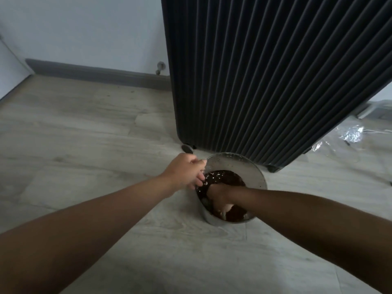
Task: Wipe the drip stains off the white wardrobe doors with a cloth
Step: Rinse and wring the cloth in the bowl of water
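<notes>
Preparation, I judge: both hands work in the bucket (257, 177) beside the dark suitcase (265, 81). Left hand (186, 172) curls at its rim; right hand (218, 195) sits submerged, grip unclear. Cloth unseen; next, wring it out.

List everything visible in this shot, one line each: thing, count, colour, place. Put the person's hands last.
Bucket: one, grey metal, on the floor just in front of the suitcase, holding dark brown water.
Cloth: seemingly one, pale, mostly submerged in the bucket under the right hand; hard to make out.
Suitcase: one, black and ribbed, upright on wheels, right of centre.
Floor: light wood-look planks, across the whole lower view.
Wall: white, behind, with a grey skirting board along its base.
Clear plastic wrap: one crumpled sheet, on the floor at far right.
Left hand: gripping the bucket's left rim.
Right hand: plunged into the dark water, apparently on the cloth.
</notes>
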A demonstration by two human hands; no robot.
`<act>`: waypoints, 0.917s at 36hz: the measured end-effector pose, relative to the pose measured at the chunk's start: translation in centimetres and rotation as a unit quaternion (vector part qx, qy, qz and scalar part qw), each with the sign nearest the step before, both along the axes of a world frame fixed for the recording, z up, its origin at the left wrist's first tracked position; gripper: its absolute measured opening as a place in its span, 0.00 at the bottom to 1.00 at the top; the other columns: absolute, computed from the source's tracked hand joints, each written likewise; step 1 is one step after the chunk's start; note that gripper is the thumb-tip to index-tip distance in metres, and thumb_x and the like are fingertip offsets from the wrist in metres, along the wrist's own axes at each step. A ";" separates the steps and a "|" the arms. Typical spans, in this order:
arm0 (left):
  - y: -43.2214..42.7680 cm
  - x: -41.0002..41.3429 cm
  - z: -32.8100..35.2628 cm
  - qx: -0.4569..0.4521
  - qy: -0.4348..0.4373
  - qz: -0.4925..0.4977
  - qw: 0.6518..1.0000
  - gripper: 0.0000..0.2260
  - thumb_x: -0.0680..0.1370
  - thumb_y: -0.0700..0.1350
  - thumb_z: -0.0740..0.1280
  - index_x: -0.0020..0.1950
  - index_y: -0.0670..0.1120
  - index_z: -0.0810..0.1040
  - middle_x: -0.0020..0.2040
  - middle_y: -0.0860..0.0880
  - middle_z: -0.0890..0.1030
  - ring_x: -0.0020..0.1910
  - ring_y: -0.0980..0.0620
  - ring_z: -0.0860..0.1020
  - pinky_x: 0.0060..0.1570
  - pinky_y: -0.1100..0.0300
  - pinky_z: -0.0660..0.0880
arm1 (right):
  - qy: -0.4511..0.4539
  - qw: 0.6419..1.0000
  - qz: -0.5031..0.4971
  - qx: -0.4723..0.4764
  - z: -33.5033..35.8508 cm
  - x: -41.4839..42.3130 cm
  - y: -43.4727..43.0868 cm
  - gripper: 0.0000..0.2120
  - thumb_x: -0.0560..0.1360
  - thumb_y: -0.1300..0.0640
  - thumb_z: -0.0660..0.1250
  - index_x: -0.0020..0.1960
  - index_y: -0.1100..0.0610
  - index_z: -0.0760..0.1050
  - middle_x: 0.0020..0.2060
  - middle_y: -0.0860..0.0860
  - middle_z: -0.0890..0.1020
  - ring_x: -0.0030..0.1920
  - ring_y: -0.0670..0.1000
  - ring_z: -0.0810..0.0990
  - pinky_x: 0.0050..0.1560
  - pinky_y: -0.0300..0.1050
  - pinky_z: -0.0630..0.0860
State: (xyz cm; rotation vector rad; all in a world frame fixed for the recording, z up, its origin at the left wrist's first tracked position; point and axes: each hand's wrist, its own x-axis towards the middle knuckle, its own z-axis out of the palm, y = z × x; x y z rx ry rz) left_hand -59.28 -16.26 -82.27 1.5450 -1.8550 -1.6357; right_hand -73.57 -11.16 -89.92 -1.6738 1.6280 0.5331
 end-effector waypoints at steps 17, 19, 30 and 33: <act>2.0 -2.2 -0.7 0.299 0.243 0.059 0.921 0.20 0.78 0.54 0.69 0.69 0.48 0.77 0.66 0.46 0.82 0.72 0.46 0.74 0.79 0.46 0.60 | -0.718 0.551 -0.413 0.102 11.7 -10.1 3.9 0.20 0.72 0.64 0.70 0.63 0.65 0.73 0.62 0.65 0.77 0.63 0.62 0.78 0.68 0.58 0.75; 2.2 -2.2 -0.9 0.375 0.262 0.019 0.889 0.28 0.75 0.58 0.70 0.71 0.45 0.77 0.67 0.42 0.81 0.70 0.42 0.76 0.78 0.42 0.62 | -0.726 0.525 -0.432 0.103 11.7 -10.1 4.0 0.20 0.70 0.63 0.70 0.61 0.64 0.74 0.61 0.65 0.76 0.64 0.64 0.76 0.71 0.62 0.70; 3.7 -3.3 -1.3 0.279 0.204 0.091 0.934 0.12 0.82 0.39 0.69 0.65 0.44 0.79 0.58 0.42 0.86 0.57 0.41 0.85 0.61 0.43 0.80 | -0.436 0.672 -0.590 -0.103 8.8 -6.4 4.4 0.10 0.76 0.62 0.74 0.55 0.65 0.81 0.49 0.59 0.87 0.47 0.55 0.88 0.47 0.49 0.84; 4.1 -3.3 -1.6 0.241 0.179 0.107 0.948 0.10 0.81 0.39 0.70 0.62 0.43 0.80 0.56 0.44 0.86 0.54 0.43 0.86 0.54 0.48 0.83 | -0.274 0.766 -0.532 -0.235 7.9 -5.6 4.6 0.09 0.73 0.54 0.78 0.44 0.56 0.80 0.41 0.52 0.87 0.42 0.49 0.87 0.44 0.48 0.84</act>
